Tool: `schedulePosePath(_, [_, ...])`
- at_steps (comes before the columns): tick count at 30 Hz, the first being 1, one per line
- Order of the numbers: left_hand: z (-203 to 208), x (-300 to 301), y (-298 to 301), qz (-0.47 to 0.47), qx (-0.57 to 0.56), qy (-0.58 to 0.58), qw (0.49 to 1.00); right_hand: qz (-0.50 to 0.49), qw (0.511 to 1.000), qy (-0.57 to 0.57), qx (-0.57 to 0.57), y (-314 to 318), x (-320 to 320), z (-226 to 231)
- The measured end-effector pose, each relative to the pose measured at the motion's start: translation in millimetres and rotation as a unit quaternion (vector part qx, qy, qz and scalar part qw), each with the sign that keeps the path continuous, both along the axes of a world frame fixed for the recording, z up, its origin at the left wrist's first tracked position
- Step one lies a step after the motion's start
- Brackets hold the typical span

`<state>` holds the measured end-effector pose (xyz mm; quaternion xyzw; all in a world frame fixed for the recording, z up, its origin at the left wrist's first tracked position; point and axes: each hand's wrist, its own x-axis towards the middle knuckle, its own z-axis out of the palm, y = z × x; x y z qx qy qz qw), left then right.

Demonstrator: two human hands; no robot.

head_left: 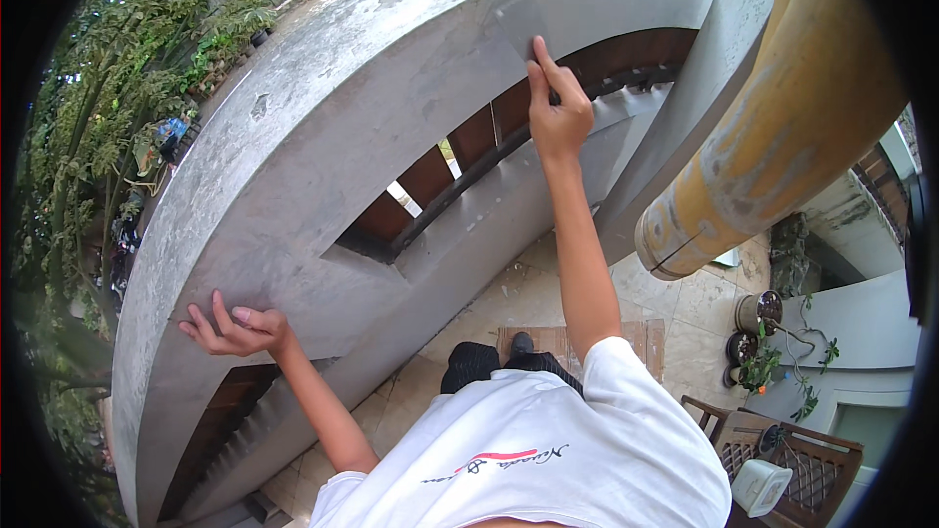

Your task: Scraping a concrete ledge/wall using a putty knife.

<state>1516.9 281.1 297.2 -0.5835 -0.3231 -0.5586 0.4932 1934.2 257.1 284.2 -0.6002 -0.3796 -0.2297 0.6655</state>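
A grey plastered wall [293,166] with slatted openings curves in front of me. Up at its far part, my right hand [560,117] is closed round the dark handle of a putty knife [521,27]. Its wide grey blade lies flat against the wall face above the long opening, and my index finger stretches along it. Most of the handle is hidden in my fist. Lower on the left, my left hand [235,330] is held at the wall with loosely bent, parted fingers and nothing in it. Whether it touches the plaster I cannot tell.
A thick yellowish bamboo pole [773,127] slants down close on my right. Cardboard [641,347] lies under my feet on the tiled floor. Potted plants [758,313] and a wooden chair [807,460] bearing a white container [762,487] stand to the right. Trees [68,186] grow beyond the wall.
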Motion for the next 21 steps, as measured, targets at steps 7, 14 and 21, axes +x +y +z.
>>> schedulePosePath(7, [3.1, 6.8, 2.7, -0.012, 0.003, 0.001, 1.0, 0.012, 0.999, 0.027, 0.013, 17.2, -4.5, 4.4])
schedulePosePath(14, [2.4, 1.6, 0.4, -0.005, 0.002, 0.002, 1.0, -0.007, 0.999, 0.023, -0.022, -16.2, 6.5, -21.9])
schedulePosePath(21, [0.2, 1.2, 1.9, -0.004, 0.005, -0.005, 1.0, -0.018, 1.0, 0.005, 0.001, 10.8, -4.2, 3.9])
